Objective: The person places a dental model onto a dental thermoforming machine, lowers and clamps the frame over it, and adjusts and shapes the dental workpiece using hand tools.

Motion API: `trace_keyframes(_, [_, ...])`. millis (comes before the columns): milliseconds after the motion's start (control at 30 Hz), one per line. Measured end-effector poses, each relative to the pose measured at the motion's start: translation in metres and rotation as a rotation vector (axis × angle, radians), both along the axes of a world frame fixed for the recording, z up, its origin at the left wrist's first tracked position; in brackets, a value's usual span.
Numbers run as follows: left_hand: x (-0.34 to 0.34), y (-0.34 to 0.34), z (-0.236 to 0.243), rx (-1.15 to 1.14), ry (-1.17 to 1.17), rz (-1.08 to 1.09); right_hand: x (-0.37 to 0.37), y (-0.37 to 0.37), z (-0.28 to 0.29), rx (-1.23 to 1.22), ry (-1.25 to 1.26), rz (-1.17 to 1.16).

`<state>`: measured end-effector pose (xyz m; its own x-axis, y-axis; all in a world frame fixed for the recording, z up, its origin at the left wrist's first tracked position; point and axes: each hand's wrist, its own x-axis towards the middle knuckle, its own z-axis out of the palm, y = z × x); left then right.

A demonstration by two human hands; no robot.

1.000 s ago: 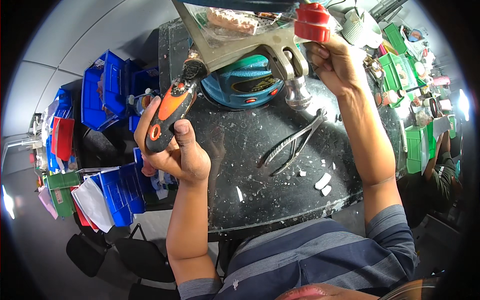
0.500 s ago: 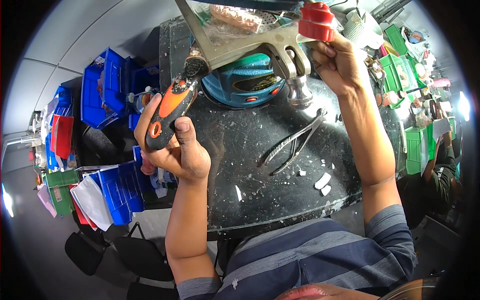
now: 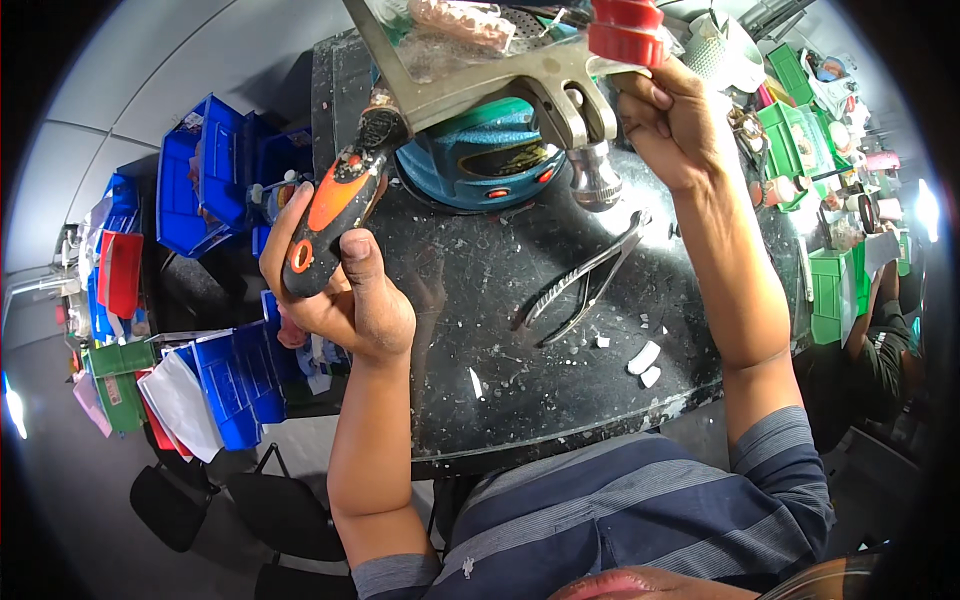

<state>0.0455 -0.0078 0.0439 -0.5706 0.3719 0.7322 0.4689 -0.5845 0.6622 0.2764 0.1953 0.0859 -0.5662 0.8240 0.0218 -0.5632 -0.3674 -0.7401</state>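
My left hand (image 3: 340, 300) is closed around an orange-and-black handle (image 3: 325, 215), thumb standing apart; its far end passes by a metal frame (image 3: 470, 95) and cannot be made out. The frame holds a clear pane, through which a pinkish, bumpy piece (image 3: 460, 22) shows. A hinge with a ridged metal knob (image 3: 596, 180) hangs from its near edge. My right hand (image 3: 675, 125) is curled just below a red, stepped piece (image 3: 628, 38) at the frame's right end; what its fingers pinch is hidden.
A rounded teal machine (image 3: 480, 165) with red buttons stands behind the knob. Pliers (image 3: 585, 285) and white chips (image 3: 643, 358) lie on the black table (image 3: 470, 430). Blue bins (image 3: 205, 180) are at left, green bins (image 3: 830, 280) at right, beside another person's arm (image 3: 885, 300).
The frame, the red piece and the handle shift slightly left and up in the picture, as does my left hand. Both hands keep the same grip.
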Motion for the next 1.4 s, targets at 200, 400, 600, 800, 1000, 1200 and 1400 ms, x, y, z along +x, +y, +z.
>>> trace_keyframes(200, [-0.003, -0.002, 0.002, -0.025, 0.041, -0.019, -0.005, -0.006, 0.004, -0.001, 0.033, 0.049])
trace_keyframes(400, [-0.004, -0.001, 0.001, -0.056, 0.107, 0.000, -0.001, -0.005, 0.001, -0.025, 0.018, -0.038])
trace_keyframes(600, [-0.002, -0.002, 0.000, -0.025, 0.039, -0.021, 0.001, -0.002, -0.005, -0.013, 0.013, -0.011])
trace_keyframes(800, [0.000, -0.002, 0.000, -0.017, -0.016, -0.043, 0.003, -0.008, -0.001, 0.037, -0.094, -0.047])
trace_keyframes(1000, [0.001, -0.003, 0.000, -0.021, -0.013, -0.030, 0.000, -0.014, 0.005, 0.031, -0.132, -0.068])
trace_keyframes(1200, [0.001, -0.002, 0.001, -0.016, -0.016, -0.048, -0.002, -0.017, 0.006, -0.008, -0.120, -0.102])
trace_keyframes(1400, [0.000, 0.000, 0.000, 0.009, -0.026, -0.059, -0.006, -0.017, 0.006, -0.041, -0.008, -0.085])
